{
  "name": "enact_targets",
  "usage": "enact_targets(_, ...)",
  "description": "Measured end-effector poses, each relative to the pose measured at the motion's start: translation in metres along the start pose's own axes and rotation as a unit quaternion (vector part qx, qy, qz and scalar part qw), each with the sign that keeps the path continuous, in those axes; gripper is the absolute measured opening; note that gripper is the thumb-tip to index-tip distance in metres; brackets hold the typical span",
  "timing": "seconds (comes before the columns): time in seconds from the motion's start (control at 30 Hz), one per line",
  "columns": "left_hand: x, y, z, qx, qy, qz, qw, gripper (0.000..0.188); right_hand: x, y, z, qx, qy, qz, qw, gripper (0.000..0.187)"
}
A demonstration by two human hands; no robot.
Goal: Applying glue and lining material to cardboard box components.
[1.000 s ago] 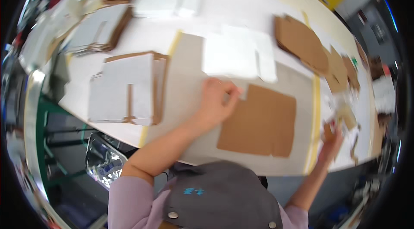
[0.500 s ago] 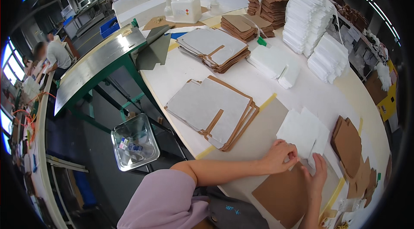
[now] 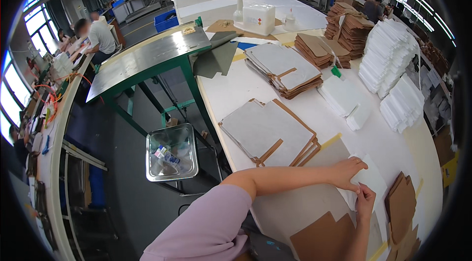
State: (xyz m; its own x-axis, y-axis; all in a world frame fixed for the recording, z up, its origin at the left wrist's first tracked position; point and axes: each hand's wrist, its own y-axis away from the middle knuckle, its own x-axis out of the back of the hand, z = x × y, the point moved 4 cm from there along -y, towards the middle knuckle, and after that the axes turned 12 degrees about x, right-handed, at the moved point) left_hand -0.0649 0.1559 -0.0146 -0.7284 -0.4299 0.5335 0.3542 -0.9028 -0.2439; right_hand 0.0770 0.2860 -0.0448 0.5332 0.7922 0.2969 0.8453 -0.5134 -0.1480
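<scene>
At the right of the table, a white sheet piece (image 3: 372, 178) of thin paper or fabric lies under and between my hands. My left hand (image 3: 345, 172) reaches across from the left, fingers bent, holding the sheet's near-left edge. Close beside it, my right hand (image 3: 365, 201) pinches the near edge between thumb and fingers. A flat brown piece (image 3: 322, 236) with a notched top edge lies nearer me on a grey board (image 3: 275, 209). To the right of my hands is a stack of brown cut pieces (image 3: 400, 202).
Beyond my left forearm sits a stack of white-faced, brown-edged panels (image 3: 270, 130), with a similar stack (image 3: 285, 64) behind. Tall white piles (image 3: 388, 57) stand far right. A green-framed metal table (image 3: 147, 59) and a steel tray (image 3: 172, 175) are left of the worktable.
The view has swung left, so things appear further right. My hands have closed in on the white sheet, the right fingers going from spread to pinched at its edge.
</scene>
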Motion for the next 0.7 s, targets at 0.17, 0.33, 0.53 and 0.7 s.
enact_targets(0.17, -0.002, -0.009, -0.005, 0.045, 0.008, -0.041, 0.998, 0.083, -0.004, -0.004, -0.006, -0.063, -0.01, 0.036, 0.997, 0.008)
enact_targets(0.33, -0.006, -0.014, -0.011, 0.059, 0.005, -0.061, 0.996, 0.085, 0.002, -0.008, -0.008, -0.088, -0.036, 0.034, 0.995, 0.009)
enact_targets(0.53, 0.007, 0.002, 0.012, -0.12, -0.058, 0.022, 0.991, 0.053, -0.011, -0.005, -0.03, -0.101, -0.053, -0.002, 0.993, 0.011)
enact_targets(0.7, -0.023, 0.01, 0.008, -0.165, -0.131, 0.012, 0.977, 0.041, -0.013, -0.012, -0.025, -0.066, -0.006, -0.02, 0.998, 0.009)
